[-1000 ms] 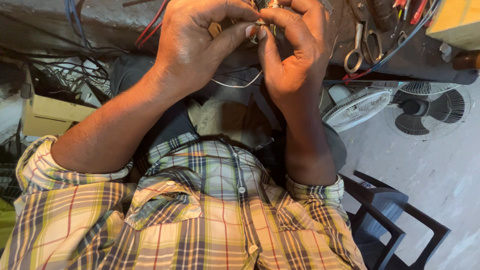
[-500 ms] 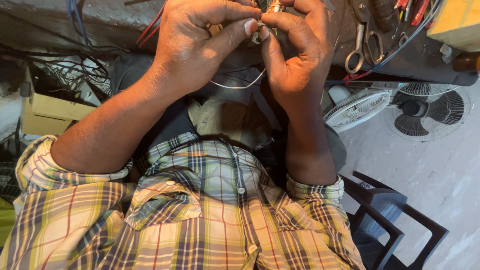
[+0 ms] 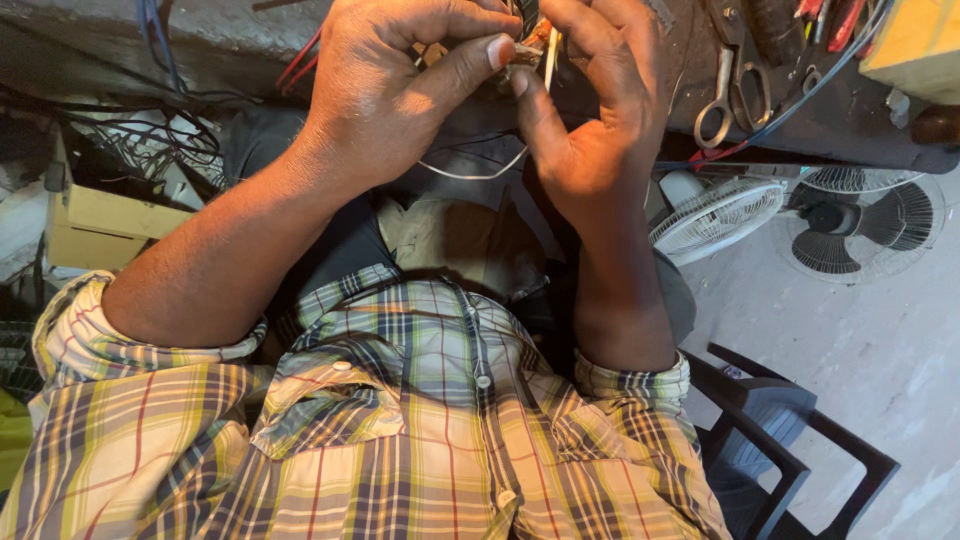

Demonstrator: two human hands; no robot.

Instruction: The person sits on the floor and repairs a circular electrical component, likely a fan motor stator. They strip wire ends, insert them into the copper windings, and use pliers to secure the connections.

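Nearest the tabletop (image 3: 250, 40) edge, left hand (image 3: 385, 90) and right hand (image 3: 590, 130) meet. Each grip is pinched together on a small copper-coloured part (image 3: 527, 45) with a white wire (image 3: 480, 172) looping below. Beyond, right of the hands, scissors (image 3: 730, 90) lie on the tabletop.

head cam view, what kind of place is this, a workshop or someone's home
Most likely a small electrical repair workshop. Scissors and loose coloured wires lie on the worn workbench, two table fans sit on the floor below, and both hands work a thin white wire.
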